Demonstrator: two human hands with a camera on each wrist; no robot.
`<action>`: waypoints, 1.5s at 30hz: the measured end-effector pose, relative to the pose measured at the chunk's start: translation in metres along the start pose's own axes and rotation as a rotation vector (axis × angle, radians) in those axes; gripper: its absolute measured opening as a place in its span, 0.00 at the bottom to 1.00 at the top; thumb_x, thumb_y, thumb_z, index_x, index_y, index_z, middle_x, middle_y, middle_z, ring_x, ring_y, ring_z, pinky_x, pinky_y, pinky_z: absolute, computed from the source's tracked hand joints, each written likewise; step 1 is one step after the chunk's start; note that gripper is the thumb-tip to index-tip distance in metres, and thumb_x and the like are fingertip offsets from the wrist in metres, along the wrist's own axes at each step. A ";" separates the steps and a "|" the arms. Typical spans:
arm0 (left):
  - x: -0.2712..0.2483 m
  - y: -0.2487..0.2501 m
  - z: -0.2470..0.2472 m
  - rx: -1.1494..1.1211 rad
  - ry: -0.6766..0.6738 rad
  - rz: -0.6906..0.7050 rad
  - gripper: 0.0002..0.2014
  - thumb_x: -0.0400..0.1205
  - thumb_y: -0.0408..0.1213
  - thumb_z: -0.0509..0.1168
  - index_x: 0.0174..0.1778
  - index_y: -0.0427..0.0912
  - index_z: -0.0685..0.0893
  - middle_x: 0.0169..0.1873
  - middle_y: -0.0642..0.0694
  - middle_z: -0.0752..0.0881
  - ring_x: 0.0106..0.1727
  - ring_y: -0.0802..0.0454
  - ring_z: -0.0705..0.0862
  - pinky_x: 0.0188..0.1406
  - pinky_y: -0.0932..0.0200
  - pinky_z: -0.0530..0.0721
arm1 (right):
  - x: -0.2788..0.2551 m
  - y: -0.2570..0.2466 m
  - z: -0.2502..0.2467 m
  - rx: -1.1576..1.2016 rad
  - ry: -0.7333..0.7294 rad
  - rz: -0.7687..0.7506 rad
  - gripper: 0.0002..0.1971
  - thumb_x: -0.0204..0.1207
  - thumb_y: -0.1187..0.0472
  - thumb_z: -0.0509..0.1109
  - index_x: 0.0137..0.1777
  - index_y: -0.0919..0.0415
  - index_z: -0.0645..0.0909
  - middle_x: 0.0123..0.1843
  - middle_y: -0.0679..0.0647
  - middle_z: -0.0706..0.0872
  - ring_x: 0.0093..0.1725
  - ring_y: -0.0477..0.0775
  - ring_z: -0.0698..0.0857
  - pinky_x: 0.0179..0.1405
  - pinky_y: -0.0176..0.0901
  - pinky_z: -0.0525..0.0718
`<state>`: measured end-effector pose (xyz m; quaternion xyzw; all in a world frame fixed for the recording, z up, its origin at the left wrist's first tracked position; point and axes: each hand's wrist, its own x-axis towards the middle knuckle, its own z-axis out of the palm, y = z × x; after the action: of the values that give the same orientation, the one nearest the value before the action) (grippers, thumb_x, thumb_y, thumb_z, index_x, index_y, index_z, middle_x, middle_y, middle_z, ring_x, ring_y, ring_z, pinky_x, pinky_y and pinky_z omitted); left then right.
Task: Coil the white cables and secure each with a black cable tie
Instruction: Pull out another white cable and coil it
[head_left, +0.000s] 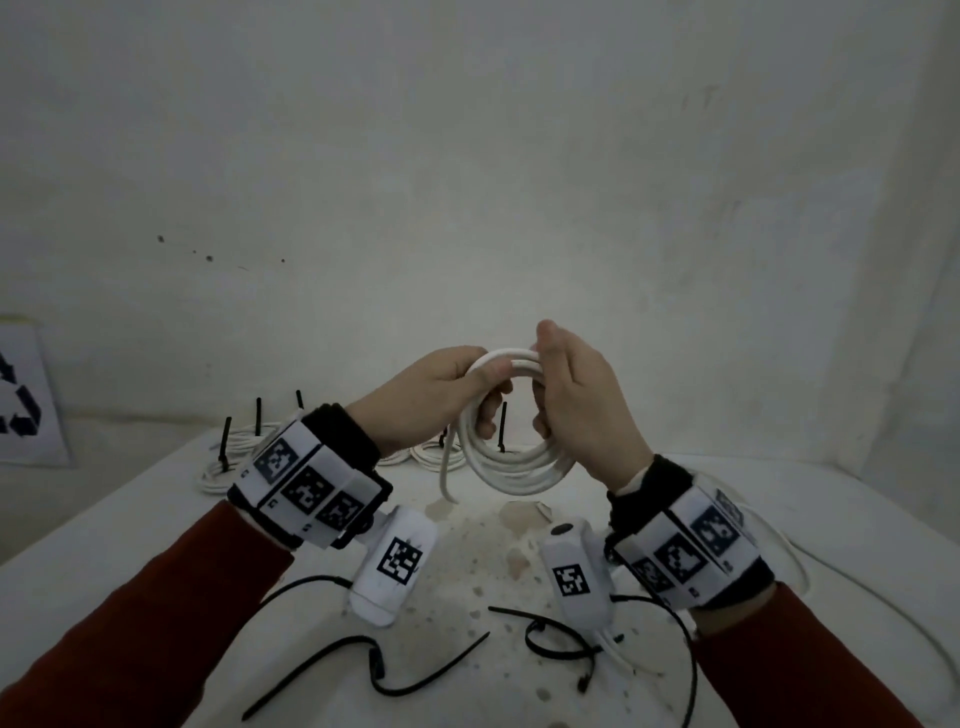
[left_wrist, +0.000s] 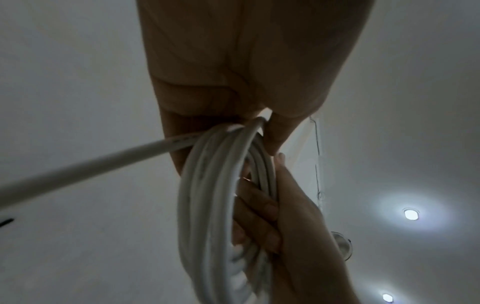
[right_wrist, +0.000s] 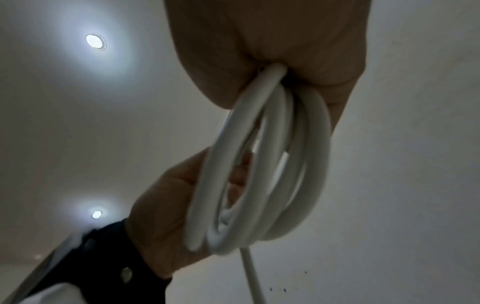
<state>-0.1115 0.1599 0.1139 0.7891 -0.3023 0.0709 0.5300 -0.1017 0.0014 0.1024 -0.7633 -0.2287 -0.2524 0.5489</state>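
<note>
Above the stained white table (head_left: 675, 519), both hands hold a coiled white cable (head_left: 511, 462) upright, loops bunched so a tie can go round. Left hand (head_left: 431, 400) curls round the coil's top-left; right hand (head_left: 576, 405) clamps its right side. Smooth, round, stiff-looking cable; one tail hangs. Thin black cable ties (head_left: 415, 670) lie below, within reach.

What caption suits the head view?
Both hands, left and right, hold a coiled white cable above loose black cable ties.
</note>
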 end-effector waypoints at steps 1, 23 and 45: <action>0.001 0.001 0.001 -0.014 0.007 -0.005 0.15 0.87 0.44 0.55 0.41 0.37 0.76 0.27 0.46 0.76 0.29 0.50 0.79 0.38 0.49 0.82 | 0.002 -0.001 0.000 0.015 0.013 0.009 0.21 0.86 0.44 0.51 0.38 0.57 0.71 0.25 0.49 0.73 0.22 0.50 0.72 0.27 0.54 0.78; -0.006 -0.029 -0.037 -0.337 0.574 0.049 0.13 0.89 0.42 0.49 0.40 0.43 0.70 0.24 0.54 0.69 0.23 0.59 0.71 0.31 0.60 0.83 | -0.038 0.046 -0.013 0.076 -0.060 -0.139 0.06 0.78 0.62 0.69 0.42 0.53 0.86 0.33 0.49 0.89 0.32 0.50 0.89 0.39 0.42 0.88; -0.026 -0.060 0.013 0.317 0.485 0.005 0.15 0.87 0.46 0.52 0.36 0.45 0.71 0.21 0.52 0.78 0.23 0.58 0.79 0.25 0.69 0.74 | -0.027 0.051 0.028 0.999 0.056 0.845 0.08 0.80 0.71 0.67 0.40 0.73 0.83 0.33 0.64 0.87 0.29 0.55 0.89 0.29 0.42 0.88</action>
<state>-0.1019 0.1739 0.0491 0.8214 -0.1538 0.3052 0.4566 -0.0871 0.0107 0.0406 -0.4336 0.0157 0.1022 0.8952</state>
